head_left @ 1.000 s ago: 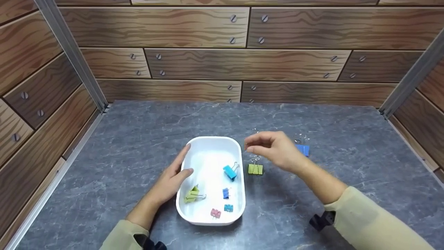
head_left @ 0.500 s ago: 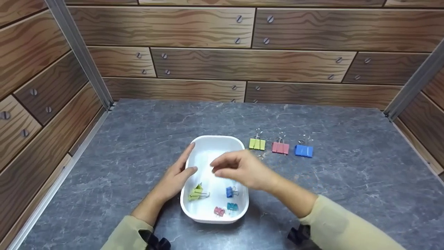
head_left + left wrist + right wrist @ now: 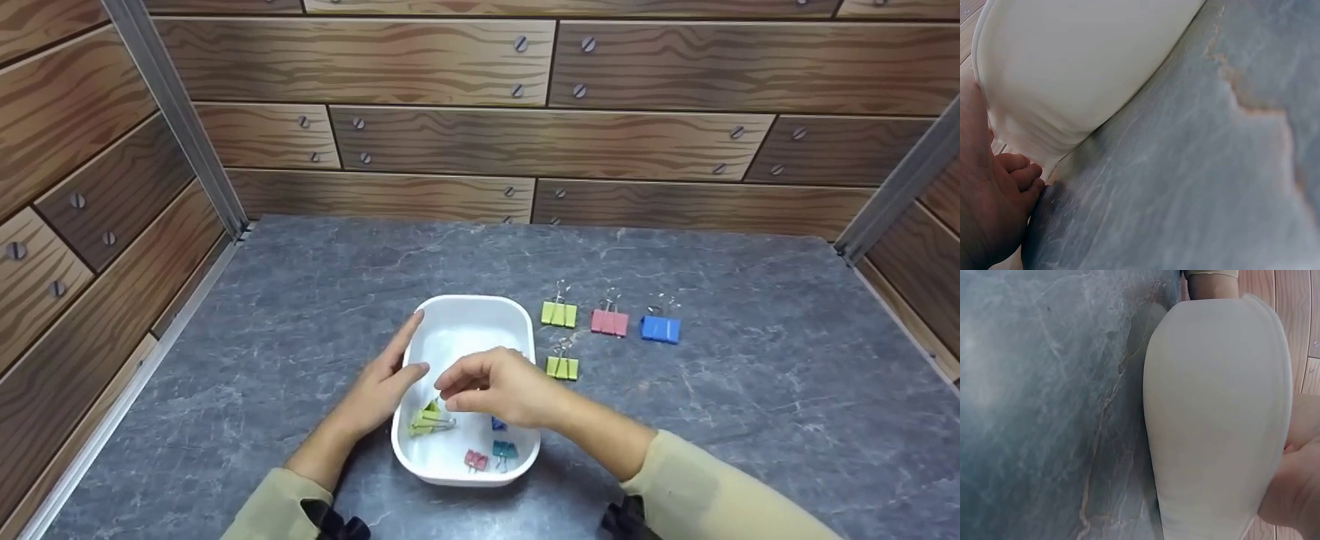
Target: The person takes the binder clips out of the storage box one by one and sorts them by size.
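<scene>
While no writing shows, the left hand (image 3: 379, 390) rests relaxed against the white tray (image 3: 480, 311) on the desk (image 3: 712, 420); the right hand (image 3: 499, 386) hovers curled over it, grip unclear, above the green clip (image 3: 427, 420).

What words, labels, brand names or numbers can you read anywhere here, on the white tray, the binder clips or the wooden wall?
None: no readable text in any view. The white tray, the green binder clip on the table, and the wooden wall bear no lettering; the wall shows only screw heads.
</scene>
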`<state>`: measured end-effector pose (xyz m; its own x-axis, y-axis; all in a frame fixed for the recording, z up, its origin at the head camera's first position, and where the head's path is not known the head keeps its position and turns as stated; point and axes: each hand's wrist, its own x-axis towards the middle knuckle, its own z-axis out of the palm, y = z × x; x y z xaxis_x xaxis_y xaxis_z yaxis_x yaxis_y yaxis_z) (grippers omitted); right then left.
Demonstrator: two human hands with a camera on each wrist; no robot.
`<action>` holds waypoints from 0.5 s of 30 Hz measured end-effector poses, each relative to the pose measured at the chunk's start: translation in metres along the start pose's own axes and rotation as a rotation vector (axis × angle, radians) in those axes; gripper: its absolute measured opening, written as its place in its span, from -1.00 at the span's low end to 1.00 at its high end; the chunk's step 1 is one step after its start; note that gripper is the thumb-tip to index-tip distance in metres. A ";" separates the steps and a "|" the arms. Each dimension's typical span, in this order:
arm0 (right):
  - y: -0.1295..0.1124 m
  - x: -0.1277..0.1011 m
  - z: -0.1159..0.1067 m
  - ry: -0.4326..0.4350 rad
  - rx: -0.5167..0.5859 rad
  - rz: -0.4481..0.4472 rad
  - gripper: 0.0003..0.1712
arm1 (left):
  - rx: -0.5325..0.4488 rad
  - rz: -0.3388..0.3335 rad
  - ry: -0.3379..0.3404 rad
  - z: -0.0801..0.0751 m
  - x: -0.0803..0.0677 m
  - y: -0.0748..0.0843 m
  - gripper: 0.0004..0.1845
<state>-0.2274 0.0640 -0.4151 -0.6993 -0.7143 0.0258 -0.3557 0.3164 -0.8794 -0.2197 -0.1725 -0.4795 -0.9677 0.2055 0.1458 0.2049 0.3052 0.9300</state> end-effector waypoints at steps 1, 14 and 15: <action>0.000 0.001 0.000 -0.003 -0.011 0.002 -0.76 | 0.002 0.003 0.003 0.000 0.000 0.000 -0.21; 0.002 0.005 0.002 -0.079 -0.105 -0.012 -0.79 | -0.028 0.004 -0.007 0.000 0.000 -0.001 -0.21; 0.002 0.006 0.003 -0.084 -0.111 -0.010 -0.79 | -0.029 0.003 -0.007 0.000 0.000 -0.001 -0.21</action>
<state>-0.2303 0.0589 -0.4180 -0.6426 -0.7661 -0.0099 -0.4317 0.3727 -0.8214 -0.2202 -0.1727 -0.4801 -0.9662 0.2124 0.1460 0.2030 0.2781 0.9389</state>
